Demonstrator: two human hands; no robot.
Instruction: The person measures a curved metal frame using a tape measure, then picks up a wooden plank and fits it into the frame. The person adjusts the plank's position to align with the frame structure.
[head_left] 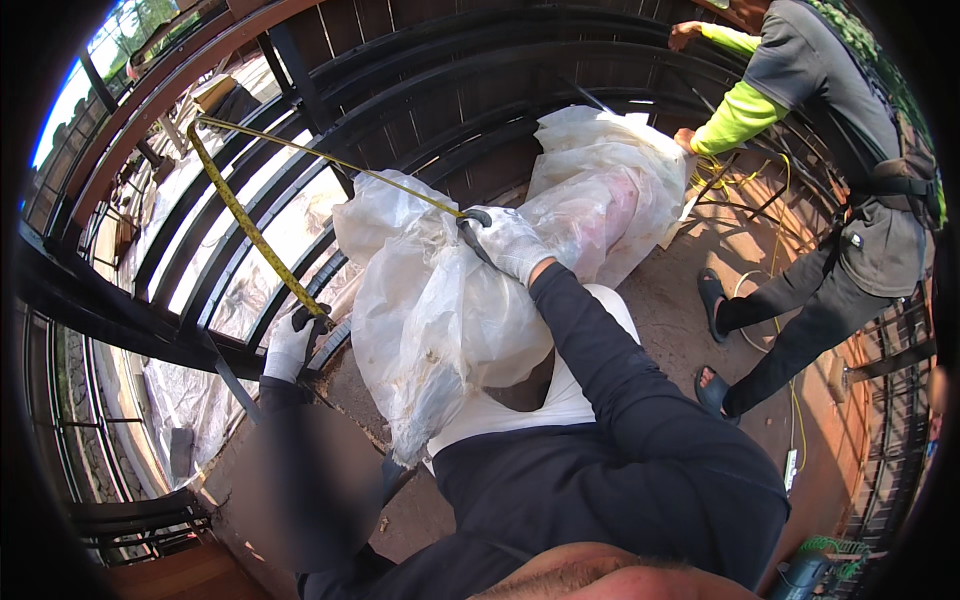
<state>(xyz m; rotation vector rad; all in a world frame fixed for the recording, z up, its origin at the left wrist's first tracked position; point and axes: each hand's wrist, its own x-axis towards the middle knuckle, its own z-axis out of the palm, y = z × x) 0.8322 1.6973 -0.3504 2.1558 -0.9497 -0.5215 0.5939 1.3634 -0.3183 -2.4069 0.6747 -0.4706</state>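
Note:
My left hand, in a white glove, is closed on the lower end of a yellow measuring tape and a dark piece at the left railing. The tape rises to a sharp bend, then runs down rightward to my right hand, also gloved, which grips it along with a dark object that I cannot make out clearly. My right hand is against crumpled translucent plastic sheeting, bunched over my white-clad legs. A second plastic-covered bundle with a pinkish patch lies beyond it.
A co-worker in grey, lime sleeves and sandals stands at right, one hand at the far bundle. Curved dark railings ring the brown floor. Yellow cords trail near the co-worker. A blue cylinder sits at lower right.

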